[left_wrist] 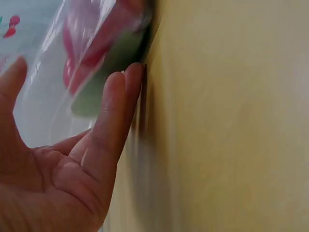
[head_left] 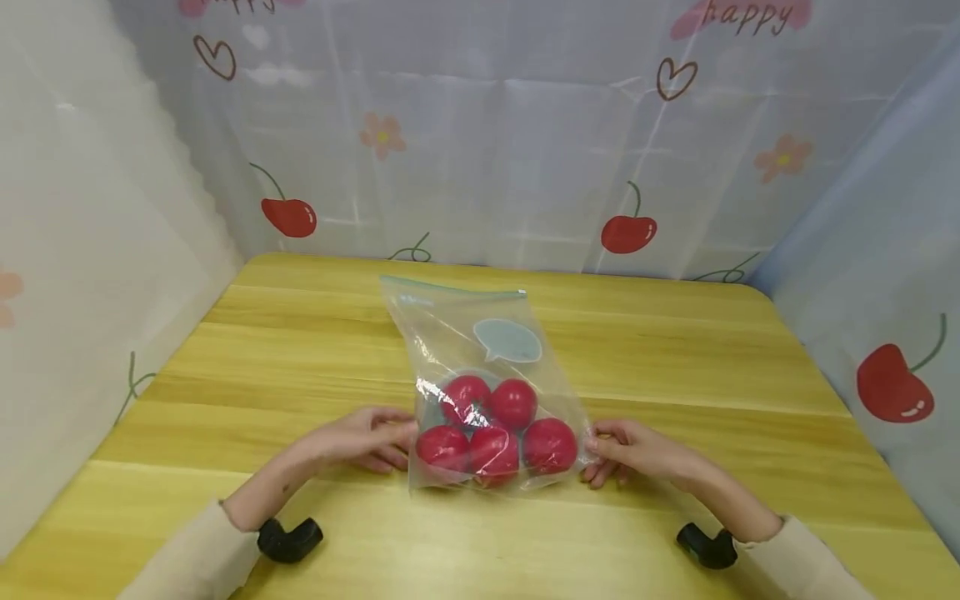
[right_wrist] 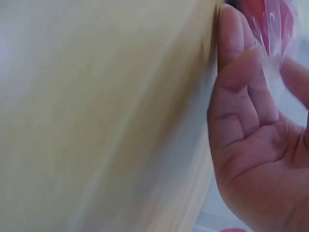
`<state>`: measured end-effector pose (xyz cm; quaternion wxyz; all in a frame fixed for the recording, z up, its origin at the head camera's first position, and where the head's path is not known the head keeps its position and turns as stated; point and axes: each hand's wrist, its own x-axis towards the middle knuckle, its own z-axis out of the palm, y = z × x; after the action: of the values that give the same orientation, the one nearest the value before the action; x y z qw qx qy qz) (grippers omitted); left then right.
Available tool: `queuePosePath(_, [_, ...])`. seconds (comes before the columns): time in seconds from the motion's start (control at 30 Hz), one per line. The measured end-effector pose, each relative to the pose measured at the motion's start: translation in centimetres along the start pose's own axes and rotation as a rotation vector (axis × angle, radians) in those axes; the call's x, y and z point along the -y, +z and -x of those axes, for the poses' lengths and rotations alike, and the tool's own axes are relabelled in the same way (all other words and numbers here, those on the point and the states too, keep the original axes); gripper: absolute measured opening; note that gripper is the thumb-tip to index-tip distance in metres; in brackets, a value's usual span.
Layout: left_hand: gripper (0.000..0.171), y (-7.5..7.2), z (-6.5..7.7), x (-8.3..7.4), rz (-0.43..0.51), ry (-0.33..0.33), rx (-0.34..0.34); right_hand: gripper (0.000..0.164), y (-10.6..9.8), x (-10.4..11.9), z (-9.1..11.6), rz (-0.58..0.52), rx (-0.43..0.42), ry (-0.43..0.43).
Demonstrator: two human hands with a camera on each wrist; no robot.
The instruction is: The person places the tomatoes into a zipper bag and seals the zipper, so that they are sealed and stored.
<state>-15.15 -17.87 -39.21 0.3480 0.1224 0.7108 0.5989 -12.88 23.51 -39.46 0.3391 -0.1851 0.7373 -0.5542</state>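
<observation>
A clear zip bag (head_left: 442, 333) lies on the table with several round red fruits (head_left: 550, 446), which look like tomatoes, in its near half. Its zip edge points away from me. At the bag's left side is my left hand (head_left: 367, 437), fingertips against the plastic. In the left wrist view those fingers (left_wrist: 108, 111) are fairly straight and the thumb stands apart from them. My right hand (head_left: 630, 450) pinches the bag's right edge near the lower corner. The right wrist view shows gathered plastic (right_wrist: 273, 53) between thumb and curled fingers.
Under the bag is a yellow wood-grain table (head_left: 300, 333). A printed curtain (head_left: 480, 167) with cherries and flowers hangs behind it and along both sides. A black curved fitting (head_left: 290, 540) sits by the left wrist, another (head_left: 707, 546) by the right.
</observation>
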Motion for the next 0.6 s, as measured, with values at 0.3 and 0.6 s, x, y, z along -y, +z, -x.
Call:
queuePosePath(0.3, [0.045, 2.8, 0.8, 1.3, 0.167, 0.066, -0.133, 0.025, 0.4, 0.4, -0.1, -0.097, -0.073, -0.007])
queuePosePath(0.6, [0.049, 3.6, 2.4, 2.4, 0.295, 0.016, -0.137, 0.034, 0.6, 0.5, 0.2, -0.155, -0.054, 0.004])
